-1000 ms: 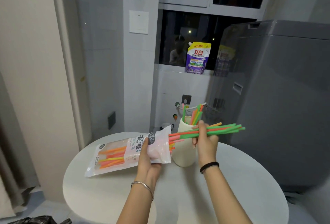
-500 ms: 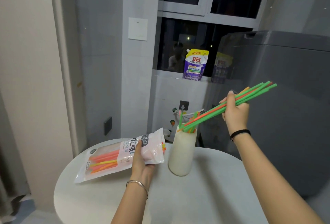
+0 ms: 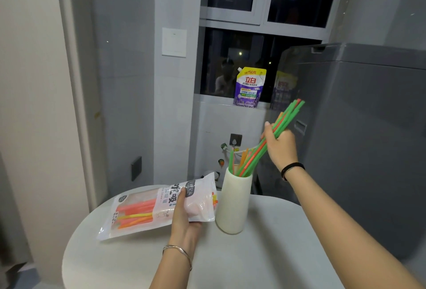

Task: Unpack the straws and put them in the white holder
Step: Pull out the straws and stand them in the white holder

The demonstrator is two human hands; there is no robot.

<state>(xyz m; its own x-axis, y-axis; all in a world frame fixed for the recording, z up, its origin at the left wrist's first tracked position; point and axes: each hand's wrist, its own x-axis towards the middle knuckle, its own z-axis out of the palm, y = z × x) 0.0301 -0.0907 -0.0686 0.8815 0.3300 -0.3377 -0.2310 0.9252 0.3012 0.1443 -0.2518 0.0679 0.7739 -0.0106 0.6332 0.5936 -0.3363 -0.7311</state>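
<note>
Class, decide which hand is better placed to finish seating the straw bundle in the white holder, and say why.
Right. The right hand grips the straw bundle, whose lower ends reach into the white holder. The left hand holds the packet, beside the holder.

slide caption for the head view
Right hand holds green and orange plastic straws, ends in tall white holder; left hand grips clear plastic straw packet.

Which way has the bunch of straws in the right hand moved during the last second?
Yes: the bunch of straws swung from level by the white holder's rim to steeply tilted, lower ends now inside it, right hand raised above it.
</note>
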